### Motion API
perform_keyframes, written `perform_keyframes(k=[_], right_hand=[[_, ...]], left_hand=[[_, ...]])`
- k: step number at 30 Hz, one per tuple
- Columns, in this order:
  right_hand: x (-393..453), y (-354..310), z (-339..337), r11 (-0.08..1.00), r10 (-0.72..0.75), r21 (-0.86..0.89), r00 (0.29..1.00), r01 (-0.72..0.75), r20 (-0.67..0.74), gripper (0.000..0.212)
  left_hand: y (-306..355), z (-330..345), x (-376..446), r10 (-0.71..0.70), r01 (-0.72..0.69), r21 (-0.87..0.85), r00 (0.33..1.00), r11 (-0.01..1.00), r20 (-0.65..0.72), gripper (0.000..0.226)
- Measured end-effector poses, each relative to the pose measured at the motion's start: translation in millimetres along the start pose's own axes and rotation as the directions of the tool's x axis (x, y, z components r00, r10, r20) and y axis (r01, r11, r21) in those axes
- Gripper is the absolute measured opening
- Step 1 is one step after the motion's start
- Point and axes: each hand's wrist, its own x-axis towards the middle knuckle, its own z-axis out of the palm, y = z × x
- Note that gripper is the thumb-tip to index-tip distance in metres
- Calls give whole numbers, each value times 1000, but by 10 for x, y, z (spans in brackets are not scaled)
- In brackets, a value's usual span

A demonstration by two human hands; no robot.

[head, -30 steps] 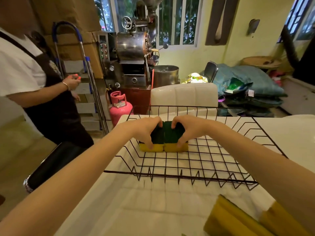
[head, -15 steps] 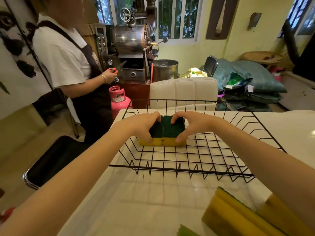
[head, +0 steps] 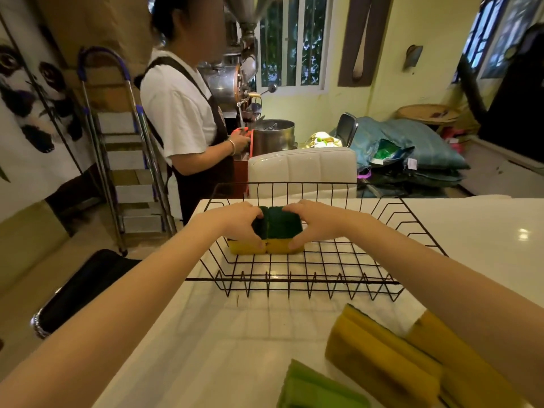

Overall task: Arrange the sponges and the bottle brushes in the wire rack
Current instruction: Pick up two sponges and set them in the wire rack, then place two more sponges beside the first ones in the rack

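A: Fingers (head: pixel 250 241) of left hand (head: pixel 235 222) curled over left scrub sponge (head: pixel 250 248), thumb low on yellow foam. Fingers (head: pixel 297 244) of right hand (head: pixel 312 220) same on right scrub sponge (head: pixel 282 228). Both closed on the sponges, pressing the two together.

B: Position of the pair?

A: Inside wire rack (head: pixel 294 281), on its floor grid, toward the far-left part. Standing on edge, touching side by side, green scouring faces up and toward camera, yellow foam below.

B: Step in hand?

A: Likely squaring up the first two sponges before letting go. Early in the task, judging by what waits outside.

B: Remaining stock?

A: Loose sponges (head: pixel 382 357) on tabletop (head: pixel 235 348) near camera, yellow with dark edges, well apart from rack. Green one (head: pixel 318 390) at bottom edge. No bottle brushes visible anywhere.

B: Next move?

A: Probably release without tipping the pair, then reach back for another sponge and seat it against these. Soft foam, so light squeeze only; wire gaps may let a narrow edge catch or lean.

B: Anything else nearby?

A: Person in apron (head: pixel 182 119) standing beyond far-left of tabletop, not touching rack.
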Motion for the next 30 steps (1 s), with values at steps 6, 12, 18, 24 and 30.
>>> perform_keyframes(k=[6, 12, 18, 24, 30], right_hand=[[-607, 5, -217, 994, 19, 106, 980, 2, -199, 61], [-1472, 35, -278, 983, 21, 176, 922, 52, -387, 41], [-2316, 145, 6, 955, 145, 294, 839, 20, -525, 17], [-2584, 317, 422, 965, 239, 195, 890, -174, -389, 18], [-2654, 287, 662, 952, 296, 12, 913, -305, -279, 71]], left_hand=[[618, -145, -404, 182, -195, -109, 977, 975, -115, 60], [1255, 41, -886, 393, -424, -149, 897, 893, -200, 67], [1522, 351, -1143, 518, -541, -99, 834, 835, -187, 76], [1601, 630, -1156, 594, -598, 11, 794, 802, -125, 62], [1552, 694, -1133, 570, -576, -43, 815, 816, -101, 50]])
